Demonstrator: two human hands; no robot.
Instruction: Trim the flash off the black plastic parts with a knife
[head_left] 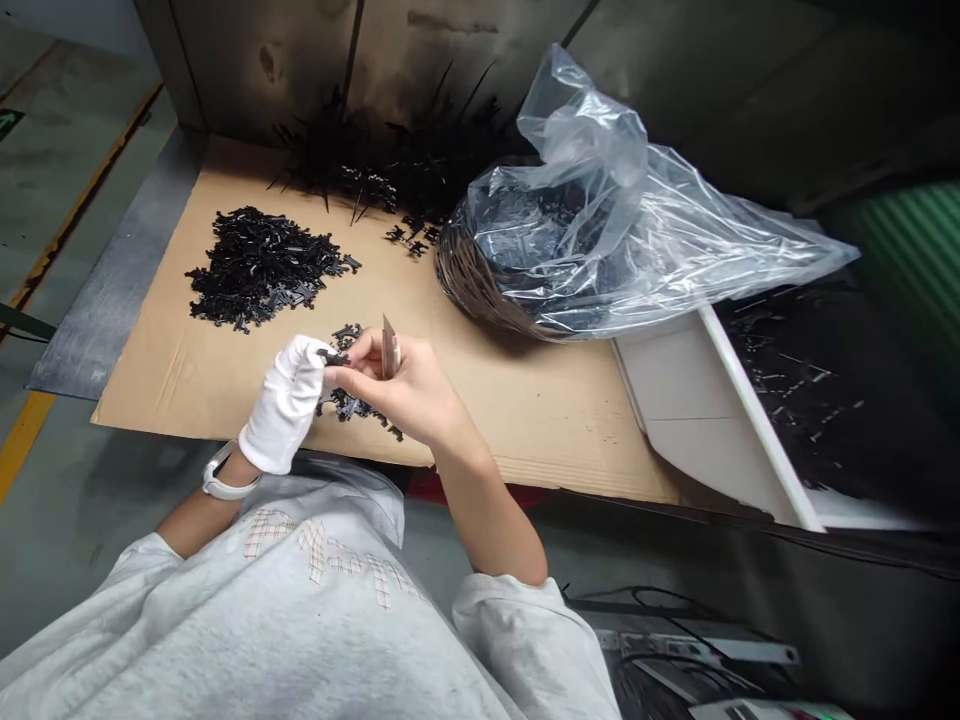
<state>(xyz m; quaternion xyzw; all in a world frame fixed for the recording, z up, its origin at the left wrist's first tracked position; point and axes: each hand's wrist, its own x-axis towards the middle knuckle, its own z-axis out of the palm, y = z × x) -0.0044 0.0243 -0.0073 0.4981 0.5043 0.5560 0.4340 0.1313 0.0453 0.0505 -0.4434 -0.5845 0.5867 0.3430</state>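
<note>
In a white glove, my left hand (285, 400) pinches a small black plastic part (335, 358) near the front edge of the cardboard. My bare right hand (409, 385) meets it from the right, with thumb and forefinger closed at the same part. A thin pointed blade (389, 348) sticks up from between the fingers of my right hand. Under and behind both hands lies a small pile of black plastic parts (352, 405), partly hidden by them. Farther back on the left is a larger heap of similar black parts (259, 265).
A cardboard sheet (525, 420) covers the table. Black branching sprues (367, 185) are piled at the back. A clear plastic bag (600, 240) of dark pieces sits right of centre. Beyond it stands a white-walled box (757, 420) with more black pieces.
</note>
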